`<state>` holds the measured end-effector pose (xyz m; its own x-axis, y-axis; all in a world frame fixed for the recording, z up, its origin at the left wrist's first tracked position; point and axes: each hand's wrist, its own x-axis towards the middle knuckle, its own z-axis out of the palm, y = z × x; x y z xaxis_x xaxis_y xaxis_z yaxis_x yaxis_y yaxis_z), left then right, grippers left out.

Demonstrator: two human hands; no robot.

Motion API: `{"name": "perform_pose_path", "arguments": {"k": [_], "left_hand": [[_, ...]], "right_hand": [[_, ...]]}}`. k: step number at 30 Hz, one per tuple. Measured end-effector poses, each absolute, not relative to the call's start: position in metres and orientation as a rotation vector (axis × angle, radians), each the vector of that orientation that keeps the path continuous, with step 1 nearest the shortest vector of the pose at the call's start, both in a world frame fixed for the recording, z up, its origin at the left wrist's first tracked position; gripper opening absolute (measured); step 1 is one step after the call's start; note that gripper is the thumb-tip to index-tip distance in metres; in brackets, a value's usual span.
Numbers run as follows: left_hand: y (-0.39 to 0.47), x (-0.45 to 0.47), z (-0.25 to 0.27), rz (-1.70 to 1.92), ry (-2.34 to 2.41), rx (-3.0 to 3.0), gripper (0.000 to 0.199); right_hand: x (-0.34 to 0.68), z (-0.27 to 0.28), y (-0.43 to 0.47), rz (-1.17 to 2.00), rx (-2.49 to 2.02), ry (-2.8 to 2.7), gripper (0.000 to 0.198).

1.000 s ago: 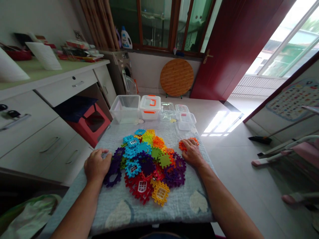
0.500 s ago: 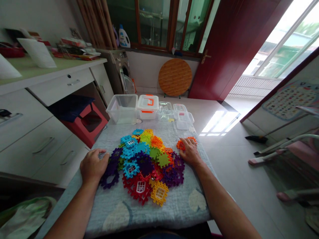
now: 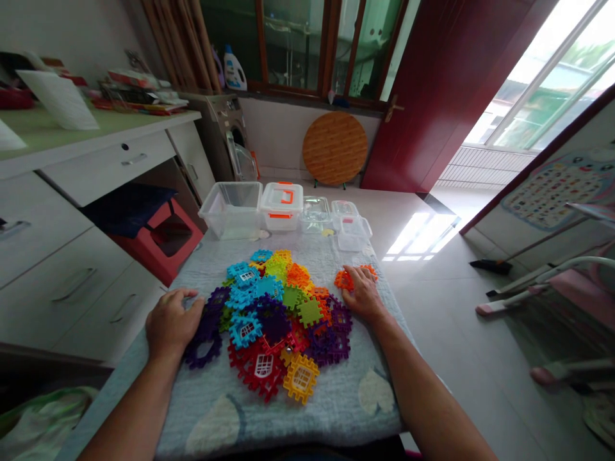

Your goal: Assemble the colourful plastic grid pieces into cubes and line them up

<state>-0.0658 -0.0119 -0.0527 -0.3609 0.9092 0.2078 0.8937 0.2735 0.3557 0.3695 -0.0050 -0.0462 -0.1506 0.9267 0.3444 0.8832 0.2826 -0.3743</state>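
A pile of colourful plastic interlocking blocks (image 3: pixel 276 320) lies on the cloth-covered table, with toothed edges and some window inserts. My left hand (image 3: pixel 173 323) rests at the table's left side, beside the purple blocks (image 3: pixel 204 349); its thumb is apart from the fingers, and no object shows in it. On the right, my right hand (image 3: pixel 364 294) lies over orange blocks (image 3: pixel 343 280), fingers stretched out on top of them. Those orange blocks sit apart from the pile and are partly covered by the hand.
Along the far table edge stand an uncovered clear bin (image 3: pixel 230 211), a lidded box with orange clips (image 3: pixel 282 206), a clear container (image 3: pixel 316 214) and small clear boxes (image 3: pixel 350 227). A red stool (image 3: pixel 163 240) and white drawers (image 3: pixel 81 275) are at the left.
The whole view has shifted slightly left. Both hands and the blocks keep nearly the same places relative to the table.
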Motion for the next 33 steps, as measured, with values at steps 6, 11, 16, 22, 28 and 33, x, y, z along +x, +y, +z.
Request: {"name": "perform_pose_path", "arguments": {"k": [6, 11, 16, 22, 28, 33], "left_hand": [[-0.012, -0.065, -0.053, 0.624, 2.494, 1.749, 0.029], [-0.011, -0.066, -0.052, 0.630, 2.480, 1.759, 0.034], [-0.011, -0.065, -0.050, 0.629, 2.477, 1.746, 0.034], [-0.012, -0.066, -0.052, 0.635, 2.475, 1.773, 0.032], [-0.011, -0.068, -0.054, 0.636, 2.470, 1.793, 0.031], [-0.011, -0.067, -0.053, 0.621, 2.488, 1.773, 0.031]], "right_hand": [[0.372, -0.046, -0.002, 0.094, -1.658, -1.993, 0.055], [0.361, -0.041, 0.006, 0.100, -1.655, -2.049, 0.048], [0.355, -0.034, 0.002, 0.065, -1.805, -2.069, 0.058], [0.360, -0.030, -0.005, 0.086, -1.876, -2.090, 0.043], [0.374, -0.008, -0.008, 0.136, -1.871, -2.235, 0.020], [0.372, 0.004, -0.008, 0.102, -1.844, -2.405, 0.035]]}}
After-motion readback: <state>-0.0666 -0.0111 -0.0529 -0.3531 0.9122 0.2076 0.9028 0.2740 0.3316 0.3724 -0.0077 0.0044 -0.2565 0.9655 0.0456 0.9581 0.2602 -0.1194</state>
